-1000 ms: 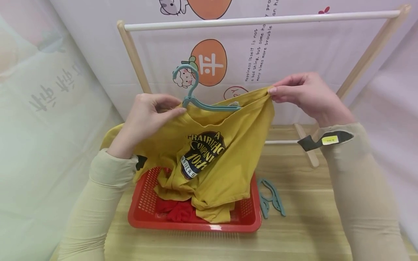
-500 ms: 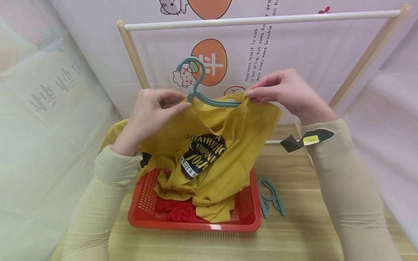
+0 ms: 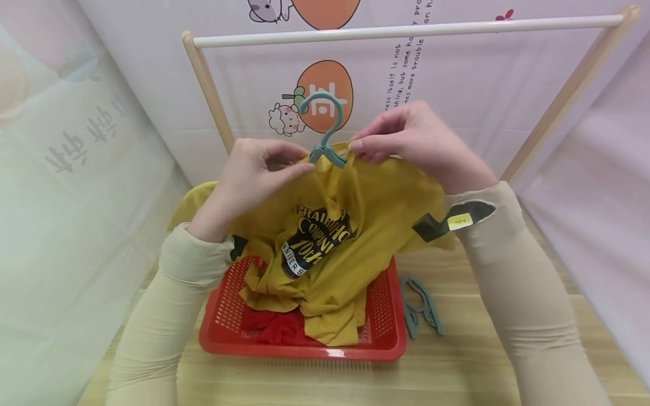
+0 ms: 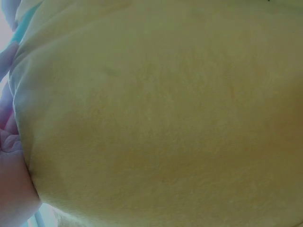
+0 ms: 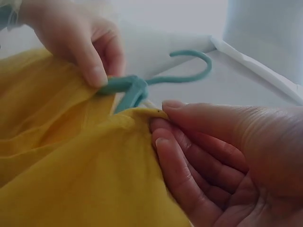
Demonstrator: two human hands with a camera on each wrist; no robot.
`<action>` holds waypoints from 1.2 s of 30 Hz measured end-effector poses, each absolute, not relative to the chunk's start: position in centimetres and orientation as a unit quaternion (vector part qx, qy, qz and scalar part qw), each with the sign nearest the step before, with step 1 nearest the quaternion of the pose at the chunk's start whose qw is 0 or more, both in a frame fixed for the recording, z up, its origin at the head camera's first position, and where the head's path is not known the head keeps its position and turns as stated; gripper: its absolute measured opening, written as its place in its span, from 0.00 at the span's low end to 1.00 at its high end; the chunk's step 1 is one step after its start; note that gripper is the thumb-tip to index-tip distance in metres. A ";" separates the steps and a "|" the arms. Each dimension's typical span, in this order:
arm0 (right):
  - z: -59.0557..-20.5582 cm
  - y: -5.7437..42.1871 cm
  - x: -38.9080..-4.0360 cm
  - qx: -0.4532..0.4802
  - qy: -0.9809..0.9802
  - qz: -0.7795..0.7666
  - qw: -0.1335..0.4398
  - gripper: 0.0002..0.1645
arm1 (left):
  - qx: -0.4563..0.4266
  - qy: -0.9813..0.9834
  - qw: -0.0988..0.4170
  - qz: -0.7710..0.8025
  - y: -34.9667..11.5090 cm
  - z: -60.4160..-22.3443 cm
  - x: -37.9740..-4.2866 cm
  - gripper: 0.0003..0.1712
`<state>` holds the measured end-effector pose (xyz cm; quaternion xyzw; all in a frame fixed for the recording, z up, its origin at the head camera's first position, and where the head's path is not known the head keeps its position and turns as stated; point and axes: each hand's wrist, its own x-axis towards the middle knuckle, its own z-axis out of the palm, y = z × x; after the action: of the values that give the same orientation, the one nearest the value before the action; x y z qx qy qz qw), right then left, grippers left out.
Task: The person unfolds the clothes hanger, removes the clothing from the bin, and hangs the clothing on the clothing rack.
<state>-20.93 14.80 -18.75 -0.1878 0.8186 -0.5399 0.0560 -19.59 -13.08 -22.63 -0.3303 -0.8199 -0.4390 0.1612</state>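
Observation:
A yellow T-shirt [image 3: 376, 208] with a dark printed badge hangs between both hands, its lower part draped into the red basket [image 3: 304, 351]. A teal clothes hanger [image 3: 332, 121] stands hook-up in its neckline, most of its arms hidden under the cloth. My left hand [image 3: 259, 169] pinches one hanger arm together with the collar, just left of the hook. With thumb and fingers, my right hand [image 3: 406, 138] pinches the other side of the collar, close to the hook; the right wrist view shows the fold of cloth at its fingertips. Yellow cloth [image 4: 161, 113] fills most of the left wrist view.
Behind the hands stands a rack with a white rail [image 3: 406, 34] and wooden posts [image 3: 208, 90]. Teal folded hangers [image 3: 424, 307] lie on the wooden table [image 3: 457, 355], right of the basket. Red cloth [image 3: 284, 330] lies inside the basket.
My right hand has moved left along the collar toward the hook, drawing the shirt over the hanger's right arm. My left hand and the hanger have shifted slightly right.

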 end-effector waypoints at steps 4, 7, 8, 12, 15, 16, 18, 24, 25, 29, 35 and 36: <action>-18.7 14.4 -20.8 -0.205 0.833 -0.512 0.049 0.15 | -0.333 -0.817 0.155 -0.444 -12.8 -22.6 -19.5 0.08; -18.6 14.6 -20.7 -0.206 0.847 -0.486 0.058 0.17 | -0.324 -0.819 0.156 -0.446 -12.8 -22.5 -19.5 0.08; -18.5 14.7 -20.6 -0.203 0.851 -0.479 0.065 0.19 | -0.321 -0.820 0.158 -0.446 -12.9 -22.5 -19.5 0.08; -18.3 15.5 -20.5 -0.216 0.872 -0.435 0.067 0.23 | -0.310 -0.824 0.168 -0.444 -13.4 -22.2 -19.6 0.09; -18.2 16.6 -20.5 -0.221 0.891 -0.393 0.048 0.22 | -0.299 -0.826 0.171 -0.447 -13.8 -22.0 -19.6 0.09; -18.3 16.9 -20.5 -0.219 0.896 -0.383 0.045 0.21 | -0.295 -0.826 0.170 -0.449 -13.9 -21.9 -19.5 0.09; -18.4 17.6 -20.4 -0.217 0.901 -0.373 0.043 0.19 | -0.288 -0.827 0.173 -0.451 -14.2 -21.8 -19.5 0.10; -19.0 18.5 -20.1 -0.239 0.892 -0.383 0.022 0.15 | -0.280 -0.832 0.176 -0.446 -14.6 -21.6 -19.5 0.10; -19.1 18.5 -20.1 -0.244 0.890 -0.384 0.015 0.14 | -0.280 -0.832 0.175 -0.446 -14.6 -21.5 -19.6 0.11; -19.5 18.5 -20.0 -0.262 0.884 -0.387 -0.016 0.11 | -0.275 -0.838 0.173 -0.438 -14.9 -21.3 -19.5 0.10; -19.6 19.5 -20.0 -0.262 0.876 -0.404 -0.036 0.11 | -0.261 -0.851 0.178 -0.420 -16.3 -20.8 -19.4 0.10; -19.5 19.7 -20.0 -0.262 0.875 -0.406 -0.040 0.10 | -0.261 -0.853 0.181 -0.415 -16.5 -20.7 -19.4 0.10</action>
<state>-20.00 19.74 -19.54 -0.2619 0.8746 -0.4060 -0.0400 -19.40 -16.55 -20.75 -0.2606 -0.8527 -0.4152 0.1806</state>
